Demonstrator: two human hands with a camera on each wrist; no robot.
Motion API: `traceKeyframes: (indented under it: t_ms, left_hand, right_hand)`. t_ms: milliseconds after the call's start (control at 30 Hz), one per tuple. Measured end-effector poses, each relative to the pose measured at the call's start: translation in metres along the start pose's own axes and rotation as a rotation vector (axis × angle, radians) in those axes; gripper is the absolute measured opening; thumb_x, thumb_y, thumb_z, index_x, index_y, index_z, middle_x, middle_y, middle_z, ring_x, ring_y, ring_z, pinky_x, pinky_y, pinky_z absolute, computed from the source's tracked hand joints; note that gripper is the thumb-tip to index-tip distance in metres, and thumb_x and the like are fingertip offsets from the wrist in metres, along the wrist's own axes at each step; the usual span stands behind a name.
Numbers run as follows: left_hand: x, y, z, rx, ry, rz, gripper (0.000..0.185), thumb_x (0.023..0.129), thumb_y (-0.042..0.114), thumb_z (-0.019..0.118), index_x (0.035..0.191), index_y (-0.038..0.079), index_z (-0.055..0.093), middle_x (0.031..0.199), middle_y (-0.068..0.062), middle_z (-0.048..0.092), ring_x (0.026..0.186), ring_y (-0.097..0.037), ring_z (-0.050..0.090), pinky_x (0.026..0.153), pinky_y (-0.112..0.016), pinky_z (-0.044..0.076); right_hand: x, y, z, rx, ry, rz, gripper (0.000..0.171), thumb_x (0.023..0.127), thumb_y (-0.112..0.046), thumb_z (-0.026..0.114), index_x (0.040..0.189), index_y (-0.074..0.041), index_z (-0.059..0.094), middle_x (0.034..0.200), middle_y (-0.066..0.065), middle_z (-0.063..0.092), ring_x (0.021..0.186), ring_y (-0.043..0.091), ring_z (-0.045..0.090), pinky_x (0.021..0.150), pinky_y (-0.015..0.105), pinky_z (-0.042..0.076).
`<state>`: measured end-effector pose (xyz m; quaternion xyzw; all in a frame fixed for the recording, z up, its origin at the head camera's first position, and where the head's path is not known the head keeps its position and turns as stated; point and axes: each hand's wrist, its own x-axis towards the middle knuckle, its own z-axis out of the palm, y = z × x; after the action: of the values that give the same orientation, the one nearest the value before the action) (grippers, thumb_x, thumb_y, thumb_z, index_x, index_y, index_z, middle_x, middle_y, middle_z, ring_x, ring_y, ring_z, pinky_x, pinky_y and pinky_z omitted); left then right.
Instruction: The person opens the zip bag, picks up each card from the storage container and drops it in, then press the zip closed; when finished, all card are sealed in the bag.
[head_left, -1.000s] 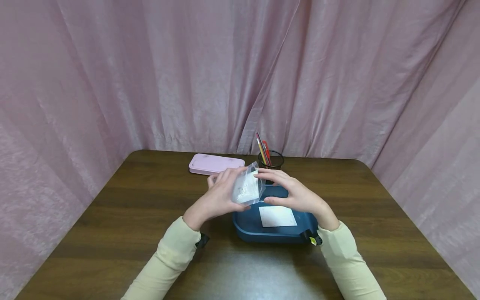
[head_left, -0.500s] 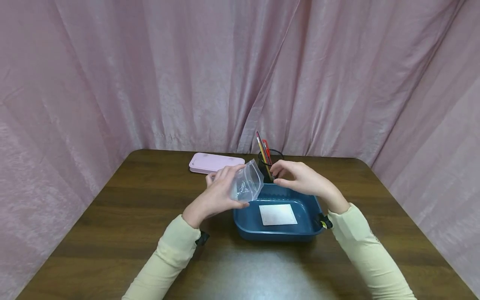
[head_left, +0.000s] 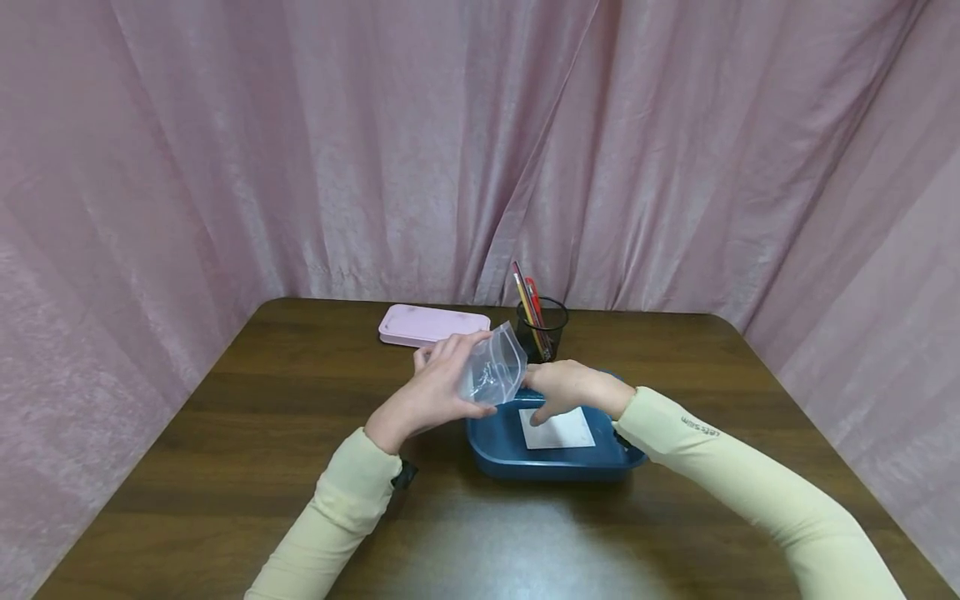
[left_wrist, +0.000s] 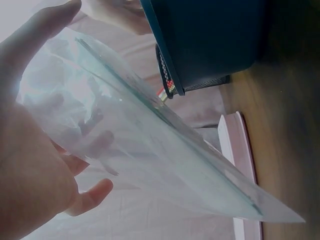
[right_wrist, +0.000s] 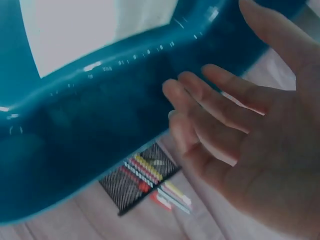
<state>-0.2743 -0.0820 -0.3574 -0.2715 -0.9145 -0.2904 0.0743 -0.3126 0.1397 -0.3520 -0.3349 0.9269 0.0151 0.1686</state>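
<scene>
The left hand (head_left: 435,392) grips a clear plastic bag (head_left: 492,372), raised just above the far-left rim of the blue tray (head_left: 547,462). The right hand (head_left: 562,387), fingers loosely spread and holding nothing, hovers over the tray's white card (head_left: 558,429). A pen cup (head_left: 542,327) and pink case (head_left: 431,325) stand behind; bare table (head_left: 262,417) lies on both sides.

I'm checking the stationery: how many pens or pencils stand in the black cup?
3 show: a dark one, a yellow one and a red one, bunched together at the left side of the black mesh cup, behind the blue tray. Shorter ones inside may be hidden.
</scene>
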Motion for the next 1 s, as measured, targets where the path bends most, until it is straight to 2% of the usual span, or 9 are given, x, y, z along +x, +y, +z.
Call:
traceKeyframes:
  t_ms: [133, 267, 467, 767, 1000]
  left_hand:
    - [0.000, 0.002, 0.000, -0.006, 0.001, -0.001, 0.100, 0.065, 0.036, 0.089, 0.146, 0.026, 0.031, 0.132, -0.008, 0.048, 0.123, -0.028, 0.043, 0.104, -0.059, 0.019]
    - [0.000, 0.003, 0.001, -0.013, -0.001, -0.009, 0.100, 0.065, 0.036, 0.089, 0.146, 0.026, 0.031, 0.133, -0.009, 0.048, 0.124, -0.028, 0.042, 0.105, -0.060, 0.018]
    - [0.002, 0.003, 0.002, -0.009, -0.005, -0.010, 0.100, 0.066, 0.036, 0.088, 0.147, 0.026, 0.030, 0.133, -0.010, 0.048, 0.124, -0.029, 0.042, 0.105, -0.060, 0.018]
    - [0.003, 0.004, 0.003, 0.003, -0.006, -0.012, 0.100, 0.065, 0.036, 0.089, 0.147, 0.025, 0.031, 0.135, -0.010, 0.048, 0.125, -0.029, 0.042, 0.104, -0.061, 0.018]
    - [0.002, 0.003, 0.004, 0.010, -0.008, -0.011, 0.101, 0.065, 0.036, 0.089, 0.147, 0.025, 0.031, 0.135, -0.008, 0.048, 0.125, -0.029, 0.043, 0.104, -0.060, 0.018]
  right_hand:
    - [0.012, -0.004, 0.013, -0.055, -0.092, 0.051, 0.086, 0.077, -0.037, 0.081, 0.148, -0.015, 0.037, 0.146, 0.007, 0.049, 0.121, 0.026, 0.058, 0.099, 0.047, 0.048]
    - [0.015, -0.009, 0.024, -0.114, -0.152, 0.077, 0.092, 0.074, -0.036, 0.083, 0.149, -0.014, 0.033, 0.146, 0.007, 0.046, 0.121, 0.026, 0.055, 0.102, 0.045, 0.047]
    - [0.015, -0.011, 0.027, -0.147, -0.146, 0.071, 0.090, 0.075, -0.031, 0.083, 0.149, -0.013, 0.034, 0.143, 0.006, 0.050, 0.118, 0.025, 0.057, 0.101, 0.043, 0.048]
    - [0.017, -0.007, 0.028, -0.133, -0.127, 0.081, 0.087, 0.075, -0.029, 0.083, 0.146, -0.009, 0.038, 0.142, 0.010, 0.049, 0.123, 0.028, 0.052, 0.105, 0.047, 0.044]
    - [0.018, -0.005, 0.029, -0.110, -0.123, 0.072, 0.086, 0.074, -0.028, 0.084, 0.145, -0.010, 0.040, 0.139, 0.010, 0.052, 0.121, 0.027, 0.054, 0.106, 0.046, 0.044]
